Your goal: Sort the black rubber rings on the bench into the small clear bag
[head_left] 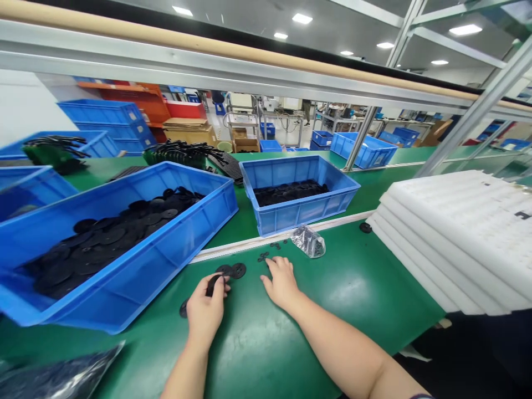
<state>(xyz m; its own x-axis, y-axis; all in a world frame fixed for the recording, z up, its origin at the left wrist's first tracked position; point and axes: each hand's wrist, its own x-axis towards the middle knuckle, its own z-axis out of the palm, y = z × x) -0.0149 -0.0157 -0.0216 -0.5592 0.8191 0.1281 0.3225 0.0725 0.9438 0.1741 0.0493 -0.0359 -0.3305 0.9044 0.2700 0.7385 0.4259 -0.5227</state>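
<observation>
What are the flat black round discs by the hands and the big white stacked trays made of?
The flat black round discs look like rubber or maybe soft plastic: dull and matte, with hardly any shine. The white stacked trays look like foam: thick, matte, with soft, rounded edges.

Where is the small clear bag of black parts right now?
Head view: the bag lies on the green bench, ahead of the right hand, just below the blue crate.
</observation>
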